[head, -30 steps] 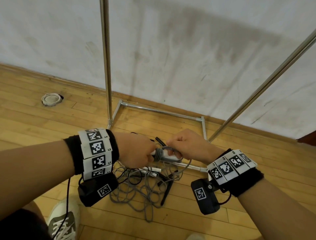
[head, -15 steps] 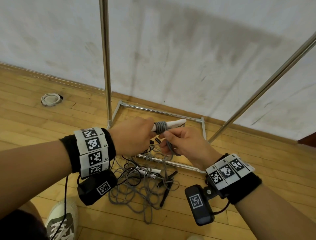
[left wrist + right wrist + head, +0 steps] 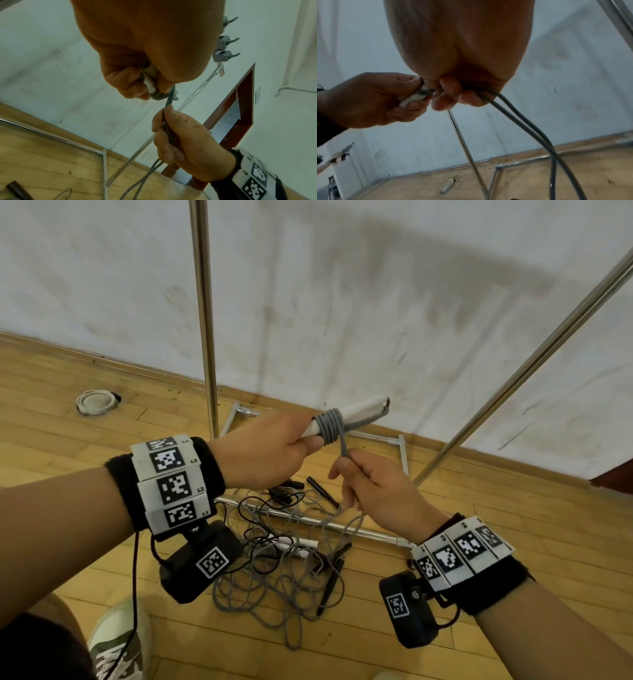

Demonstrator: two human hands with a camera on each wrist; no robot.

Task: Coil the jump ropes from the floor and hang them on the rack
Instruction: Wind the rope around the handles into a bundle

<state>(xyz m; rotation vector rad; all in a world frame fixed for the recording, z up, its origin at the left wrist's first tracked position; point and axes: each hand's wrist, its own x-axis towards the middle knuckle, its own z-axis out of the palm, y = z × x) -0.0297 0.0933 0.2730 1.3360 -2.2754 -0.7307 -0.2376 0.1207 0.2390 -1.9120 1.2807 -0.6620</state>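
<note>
In front of the rack's upright pole (image 3: pixel 205 316) | left hand (image 3: pixel 260 450) fingers clamped on white handle (image 3: pixel 356 412); right hand (image 3: pixel 373 491) fingers pinching grey rope (image 3: pixel 343 448) | step: coiling; next likely another taut wrap

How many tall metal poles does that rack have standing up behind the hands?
2. One pole rises just left of the left hand; the other pole slants up at the right, behind the right hand. Others may be out of frame.
</note>
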